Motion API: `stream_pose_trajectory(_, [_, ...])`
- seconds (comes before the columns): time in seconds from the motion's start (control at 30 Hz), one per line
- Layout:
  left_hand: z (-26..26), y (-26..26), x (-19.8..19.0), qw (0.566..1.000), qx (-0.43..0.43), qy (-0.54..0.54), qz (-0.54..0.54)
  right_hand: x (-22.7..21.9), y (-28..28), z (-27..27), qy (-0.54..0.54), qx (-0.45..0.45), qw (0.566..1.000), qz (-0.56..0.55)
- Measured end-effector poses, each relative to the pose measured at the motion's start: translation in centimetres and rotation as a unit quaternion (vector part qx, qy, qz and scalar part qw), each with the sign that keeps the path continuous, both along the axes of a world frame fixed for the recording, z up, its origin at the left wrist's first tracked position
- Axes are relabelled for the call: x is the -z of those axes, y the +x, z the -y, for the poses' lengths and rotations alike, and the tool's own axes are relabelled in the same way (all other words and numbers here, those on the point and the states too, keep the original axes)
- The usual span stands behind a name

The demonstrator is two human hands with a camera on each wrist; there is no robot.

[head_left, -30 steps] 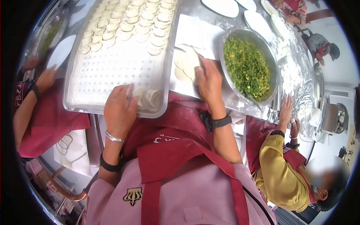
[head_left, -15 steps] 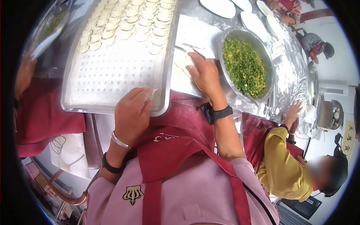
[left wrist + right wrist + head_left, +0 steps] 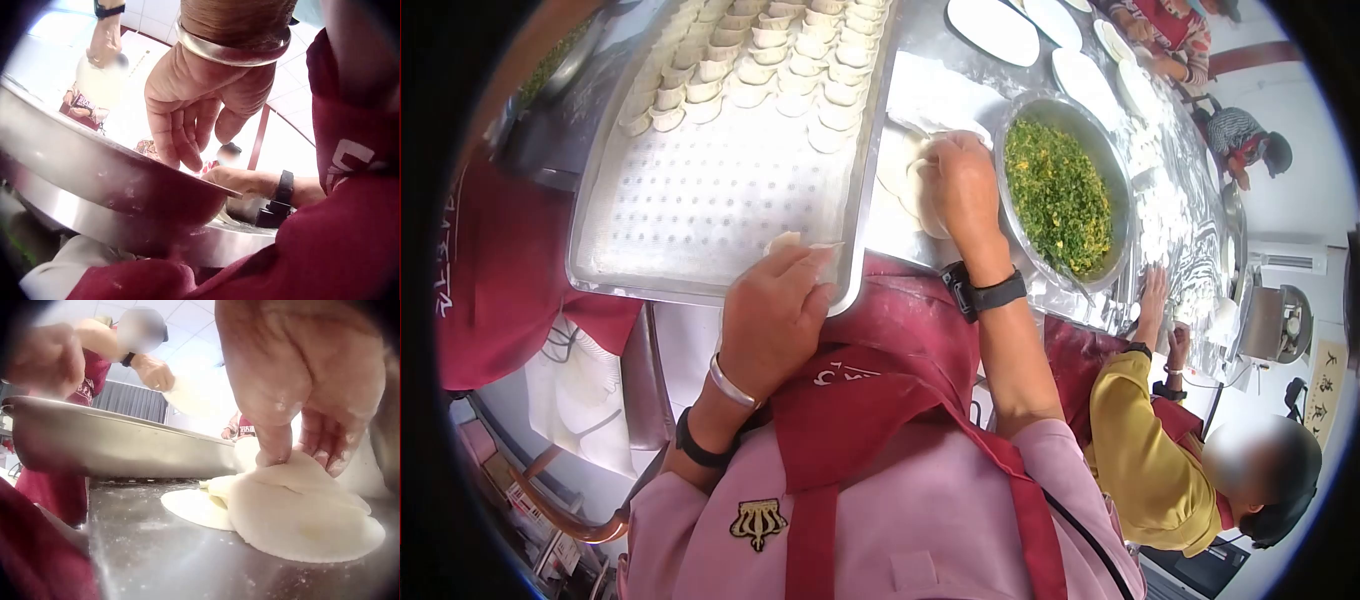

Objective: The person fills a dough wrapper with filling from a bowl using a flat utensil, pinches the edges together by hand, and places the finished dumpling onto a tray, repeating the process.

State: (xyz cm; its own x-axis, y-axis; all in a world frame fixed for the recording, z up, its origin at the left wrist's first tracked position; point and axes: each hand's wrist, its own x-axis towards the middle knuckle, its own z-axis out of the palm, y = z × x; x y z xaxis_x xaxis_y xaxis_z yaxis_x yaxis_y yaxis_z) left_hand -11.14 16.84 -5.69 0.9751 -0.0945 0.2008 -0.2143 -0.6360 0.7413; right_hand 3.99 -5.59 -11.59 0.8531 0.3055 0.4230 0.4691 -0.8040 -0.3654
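Round pale dough wrappers [image 3: 892, 165] lie in an overlapping pile right of the metal tray [image 3: 860, 225]. My right hand [image 3: 968, 195] is over them; in the right wrist view its thumb and fingertips pinch the upper edge of a wrapper [image 3: 306, 515], with another wrapper [image 3: 194, 508] flat beside it. At the tray's near right corner hangs my left hand [image 3: 775, 320], its fingers beside pale dumplings [image 3: 783, 241] that they partly hide. In the left wrist view, that hand [image 3: 203, 94] has loosely bent fingers above the tray wall, with nothing visible between thumb and fingers.
Rows of dumplings [image 3: 755, 75] fill the tray's far part. A bowl of chopped green and yellow filling [image 3: 1058, 195] stands right of the wrappers, with white plates [image 3: 993, 30] behind. A person in a yellow top [image 3: 1145, 445] works at the right; others stand around the table.
My right hand has moved from reaching over the wrappers to pinching one. My left hand has shifted right and nearer me at the tray corner. At the left, the neighbour's plate has gone from view.
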Motion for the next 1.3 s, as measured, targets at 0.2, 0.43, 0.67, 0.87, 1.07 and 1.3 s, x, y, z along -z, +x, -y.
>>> stream_pose_trajectory(0.2, [0.8,0.2,-0.8,0.988,0.059,-0.127,-0.065,-1.4,-2.3,0.3,0.023,-0.006,1.000,-0.011])
stream_pose_trajectory(0.43, [3.6,0.4,-1.2,0.921,0.127,-0.301,-0.213,-4.8,-6.6,1.1,0.085,0.041,0.995,0.020])
stream_pose_trajectory(0.67, [6.1,1.8,-1.1,0.871,0.038,-0.397,-0.286,-8.6,-9.1,1.8,0.439,0.064,0.882,-0.156])
stream_pose_trajectory(0.87, [7.3,3.3,-1.0,0.684,0.111,-0.627,-0.356,-7.5,-10.0,1.9,0.650,0.097,0.697,-0.288])
stream_pose_trajectory(1.07, [6.8,3.0,0.6,0.744,0.145,-0.547,-0.354,-6.4,-11.4,3.3,0.674,0.092,0.670,-0.296])
stream_pose_trajectory(1.3, [7.3,2.5,0.1,0.776,0.110,-0.505,-0.361,-6.0,-12.6,4.7,0.525,0.033,0.776,-0.347])
